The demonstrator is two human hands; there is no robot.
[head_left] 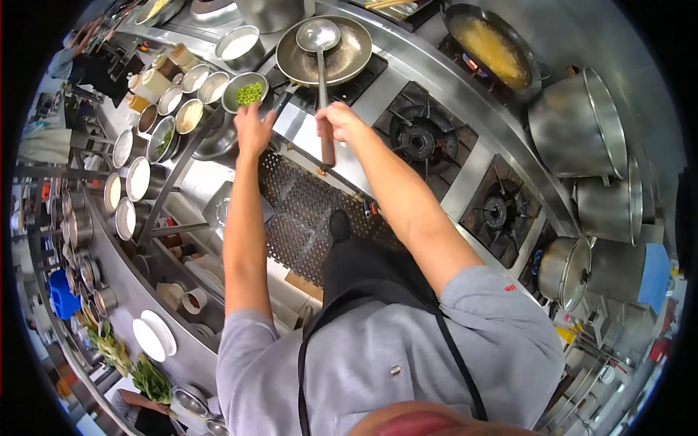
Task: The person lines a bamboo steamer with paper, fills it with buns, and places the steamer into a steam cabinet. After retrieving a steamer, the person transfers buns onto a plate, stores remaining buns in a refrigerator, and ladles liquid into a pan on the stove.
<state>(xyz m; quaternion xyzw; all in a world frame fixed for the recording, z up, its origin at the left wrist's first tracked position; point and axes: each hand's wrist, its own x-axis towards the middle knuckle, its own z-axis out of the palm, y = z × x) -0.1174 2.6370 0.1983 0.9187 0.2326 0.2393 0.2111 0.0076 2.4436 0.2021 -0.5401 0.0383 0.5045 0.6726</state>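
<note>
My right hand (337, 122) is wrapped round the wooden handle of a long metal ladle (323, 73). The ladle's round bowl is over a wide pan (356, 58) on the stove; whether it touches the pan I cannot tell. My left hand (253, 131) reaches to the near rim of a metal bowl (232, 97) with chopped green pieces (249, 93) in it. Its thumb is apart from the fingers, and the fingertips are partly hidden against the bowl. The pan's own handle (284, 102) points toward me, between my two hands.
An unlit burner (419, 136) lies right of the pan, with another burner (498, 211) beyond. A black wok (445, 22) with yellow frying contents sits over flame. Large pots (574, 123) line the right. Several ingredient containers (138, 178) crowd the left. A perforated mat (291, 211) covers the floor.
</note>
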